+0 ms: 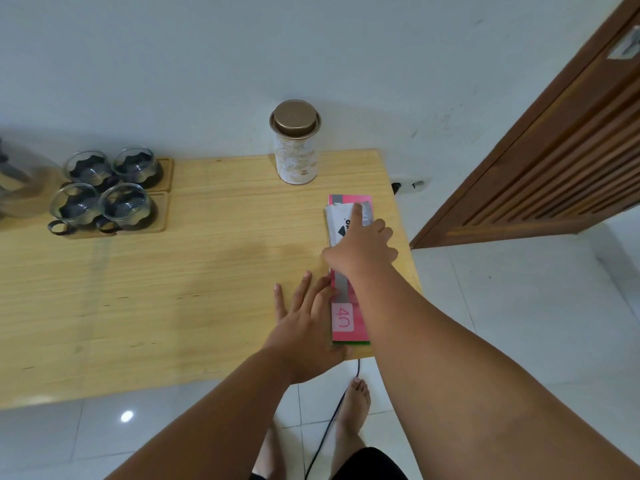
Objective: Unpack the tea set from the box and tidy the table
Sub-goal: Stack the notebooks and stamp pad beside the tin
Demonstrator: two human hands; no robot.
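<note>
A flattened pink box (346,317) lies along the right edge of the wooden table (173,289), with a folded white paper (341,220) on top of its far end. My right hand (362,247) presses flat on the paper and box, index finger stretched forward. Resting against the box's left edge is my left hand (304,327), fingers spread on the table. Several glass cups (104,188) with dark holders stand on wooden coasters (162,209) at the far left. A glass teapot (17,174) shows partly at the left border.
A white tin with a bronze lid (296,143) stands at the table's back edge by the wall. A black cable (332,417) hangs off the front edge near my bare feet. A wooden slatted door (554,150) is at the right.
</note>
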